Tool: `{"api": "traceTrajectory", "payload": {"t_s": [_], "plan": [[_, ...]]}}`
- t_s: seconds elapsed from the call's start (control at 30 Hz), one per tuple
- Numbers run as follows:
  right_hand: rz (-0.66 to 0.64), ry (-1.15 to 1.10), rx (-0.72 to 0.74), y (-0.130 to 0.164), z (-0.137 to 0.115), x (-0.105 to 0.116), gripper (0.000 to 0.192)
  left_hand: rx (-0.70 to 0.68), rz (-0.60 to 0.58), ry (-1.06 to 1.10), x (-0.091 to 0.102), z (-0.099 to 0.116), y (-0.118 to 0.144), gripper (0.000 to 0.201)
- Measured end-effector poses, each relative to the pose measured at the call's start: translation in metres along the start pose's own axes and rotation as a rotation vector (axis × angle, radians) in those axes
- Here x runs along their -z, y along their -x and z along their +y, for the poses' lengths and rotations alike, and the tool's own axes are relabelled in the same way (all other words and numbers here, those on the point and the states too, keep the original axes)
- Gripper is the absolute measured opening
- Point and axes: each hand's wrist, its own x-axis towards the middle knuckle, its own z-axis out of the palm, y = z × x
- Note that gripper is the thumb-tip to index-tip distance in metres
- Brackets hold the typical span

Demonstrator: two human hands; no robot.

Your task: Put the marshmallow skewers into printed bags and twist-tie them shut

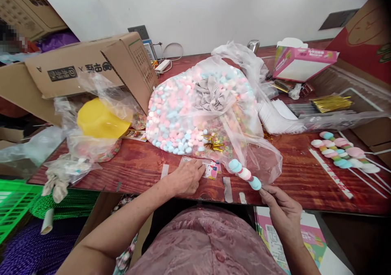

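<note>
My right hand [282,206] pinches the lower end of a marshmallow skewer [244,174] between thumb and fingers. Pale blue, white and pink marshmallows are threaded on it, with small reddish pieces between. On the table's front edge my left hand [189,178] has its fingers bent and closed over a small printed plastic bag [211,170], whose colourful right part shows. Behind both hands lies a big clear bag of pastel marshmallows [174,116]. A smaller clear bag of coloured gummy candies [236,122] lies on its right part, with gold twist ties [215,143] nearby.
Finished-looking marshmallow skewers [342,152] lie at right beside a white printed strip [331,173]. A bin [351,122] holds sticks and gold ties [331,103]. Left stand a cardboard box [82,65] and a yellow bowl-shaped thing [102,119] in plastic. A green basket [15,206] is below.
</note>
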Motion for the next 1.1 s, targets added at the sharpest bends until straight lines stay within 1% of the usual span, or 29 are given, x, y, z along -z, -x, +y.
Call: {"api": "traceTrajectory", "payload": {"t_s": [0.1,0.2,0.27,0.33,0.4,0.5,0.6,0.7,0.8,0.9,0.97,1.1], "plan": [[-0.009,-0.008,-0.018,0.0,0.0,0.0,0.014,-0.037,0.014,-0.094,-0.006,0.001,-0.005,0.028],[0.004,-0.024,-0.01,0.0,-0.003,-0.001,0.014,-0.017,0.091,-0.167,-0.016,0.004,-0.009,0.034],[0.015,-0.034,0.003,0.0,-0.007,-0.002,0.013,0.018,0.146,-0.169,-0.022,0.004,-0.011,0.041],[0.015,-0.03,0.015,-0.001,-0.009,-0.003,0.013,0.04,0.166,-0.136,-0.024,0.001,-0.011,0.045],[0.01,-0.024,0.026,-0.001,-0.01,-0.002,0.014,0.039,0.145,-0.087,-0.022,-0.003,-0.01,0.046],[0.004,-0.037,0.039,-0.001,-0.01,0.0,0.013,-0.008,0.078,-0.018,-0.014,-0.008,-0.007,0.041],[0.006,-0.044,0.037,-0.001,-0.011,0.0,0.011,-0.04,0.016,0.007,-0.003,-0.007,-0.005,0.033],[0.019,-0.053,0.025,0.0,-0.012,-0.002,0.012,-0.082,-0.038,-0.066,0.002,0.0,-0.008,0.025],[0.025,-0.075,0.009,-0.001,-0.012,-0.002,0.014,-0.119,-0.038,-0.17,-0.001,0.009,-0.014,0.023],[0.008,-0.073,0.008,0.0,-0.011,-0.001,0.015,-0.056,0.024,-0.197,-0.009,0.011,-0.019,0.029],[-0.003,-0.067,0.016,0.0,-0.01,0.001,0.016,0.013,0.1,-0.138,-0.016,0.005,-0.02,0.031],[-0.003,-0.066,0.021,0.0,-0.01,0.003,0.017,0.128,0.355,0.122,-0.027,-0.014,-0.016,0.05]]}}
